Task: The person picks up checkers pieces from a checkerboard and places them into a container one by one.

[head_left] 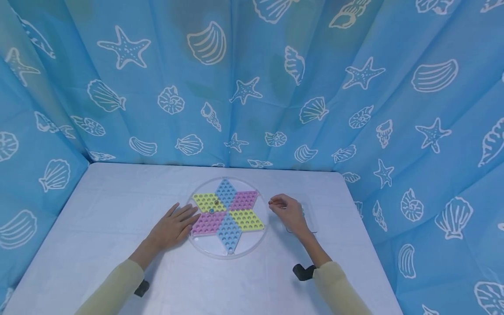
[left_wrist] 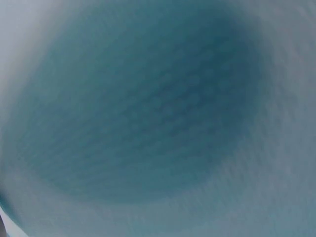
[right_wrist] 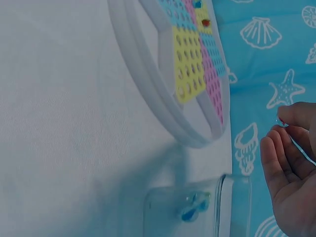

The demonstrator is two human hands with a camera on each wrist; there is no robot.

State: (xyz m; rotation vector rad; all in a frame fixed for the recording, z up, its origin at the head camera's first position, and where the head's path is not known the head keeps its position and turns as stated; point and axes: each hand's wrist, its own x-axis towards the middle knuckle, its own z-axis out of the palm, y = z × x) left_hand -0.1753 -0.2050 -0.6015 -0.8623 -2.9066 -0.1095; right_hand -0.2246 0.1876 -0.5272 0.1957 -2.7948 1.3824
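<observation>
A round Chinese checkers board (head_left: 247,243) with a star of pink, yellow and blue hole fields lies on the table. Two marbles sit in its holes: a blue marble (head_left: 211,211) and a reddish-brown marble (head_left: 216,202). My left hand (head_left: 171,228) rests flat with fingers spread, its fingertips at the board's left rim. To the right of the board, my right hand (head_left: 289,213) is raised and pinches a clear marble with red in it (right_wrist: 280,118) between thumb and index finger. The left wrist view shows only blurred cloth.
A clear plastic box (right_wrist: 163,197) stands right of the board, under the right hand, with several blue and green marbles (right_wrist: 195,207) inside. A white cloth covers the table (head_left: 110,201). Blue curtains (head_left: 252,118) with shell prints hang behind and at both sides.
</observation>
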